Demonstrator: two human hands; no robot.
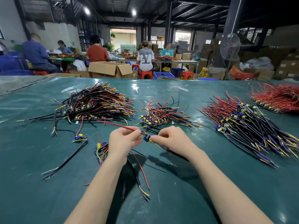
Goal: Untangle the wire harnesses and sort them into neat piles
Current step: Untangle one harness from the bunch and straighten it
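The left forearm (100, 183) and right forearm (218, 183) are bare from the view's lower edge to the wrists. The left hand (124, 140) and right hand (172, 139) are bare as well

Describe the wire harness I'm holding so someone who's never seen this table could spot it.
On the green table, look at the near middle, in front of the small tangled pile. There the held harness spans the left hand, pinching its red wire, and the right hand, at its blue-and-yellow parts. Unlike the loose harnesses lying to its left, only it is gripped.
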